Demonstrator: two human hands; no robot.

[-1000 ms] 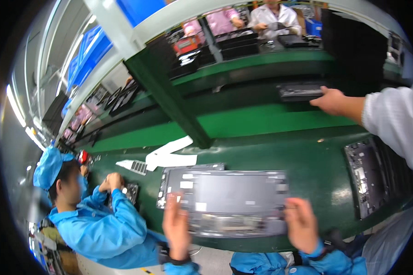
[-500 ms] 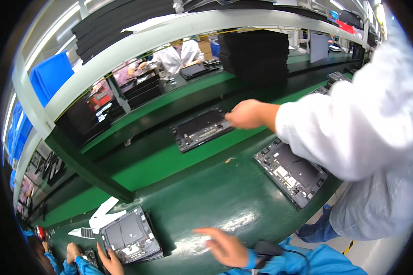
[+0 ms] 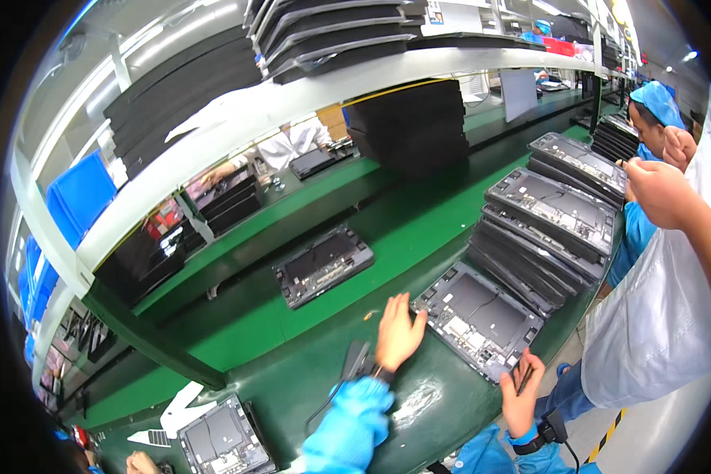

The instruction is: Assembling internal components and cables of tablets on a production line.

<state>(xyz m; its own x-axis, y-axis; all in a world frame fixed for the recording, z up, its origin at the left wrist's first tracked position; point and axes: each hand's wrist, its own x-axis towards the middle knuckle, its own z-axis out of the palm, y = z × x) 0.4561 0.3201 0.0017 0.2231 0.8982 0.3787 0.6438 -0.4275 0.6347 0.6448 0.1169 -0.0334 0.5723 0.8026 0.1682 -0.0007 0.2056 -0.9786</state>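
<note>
An open tablet housing [image 3: 502, 312] with exposed circuit parts lies on the green bench at my right. My left hand [image 3: 399, 336] rests at its left corner, fingers stretched out and thumb by the edge. At the near right corner is my right hand [image 3: 521, 395], its fingers curled; a thin dark thing shows between thumb and fingers, too small to name. Both sleeves are blue, with dark bands at the wrists. A second tablet housing [image 3: 324, 265] lies alone on the bright green strip beyond my left hand.
Stacks of tablet housings [image 3: 557, 209] stand along the bench's right side. Close by is a co-worker's hand [image 3: 663, 189]. More tablet housings [image 3: 221, 438] lie at the lower left, beside a white strip [image 3: 180, 407]. A shelf rail [image 3: 308, 79] crosses above, with a black stack [image 3: 407, 122] behind it.
My left hand has come over from the lower-left tablet housings, and my right hand has moved right, both to the right-hand housing. The co-worker's arm has drawn back from the middle housing.
</note>
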